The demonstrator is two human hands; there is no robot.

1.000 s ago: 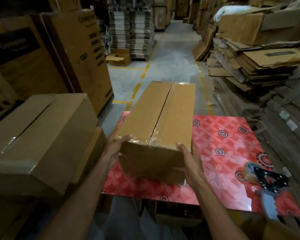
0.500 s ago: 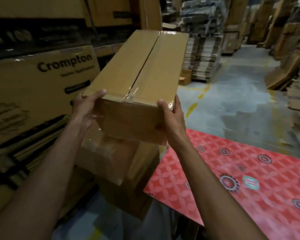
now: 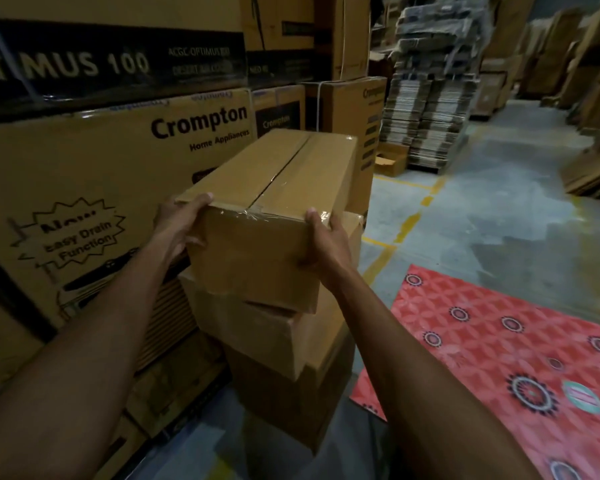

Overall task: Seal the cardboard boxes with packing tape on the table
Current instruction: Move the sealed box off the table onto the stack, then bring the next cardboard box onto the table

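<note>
A long brown cardboard box point(image 3: 274, 188), its top seam sealed with clear tape, is held by its near end over a stack of similar boxes point(image 3: 278, 344) left of the table. My left hand point(image 3: 181, 226) grips the near left corner, thumb on top. Around the near right corner curls my right hand point(image 3: 323, 244). The box's underside seems to meet the top box of the stack. The table, covered in a red patterned cloth point(image 3: 499, 344), lies at the lower right. No tape dispenser is in view.
Large printed appliance cartons point(image 3: 118, 174) form a wall at the left and behind the stack. Bundles of flattened cardboard point(image 3: 426, 109) stand on the concrete floor farther back, and more cardboard piles line the right side. Yellow floor lines point(image 3: 409, 223) run past the table.
I have turned left from the table carrying the taped box. It was lifted off the red cloth and lowered over the stack of boxes; the tape dispenser has left the view.
</note>
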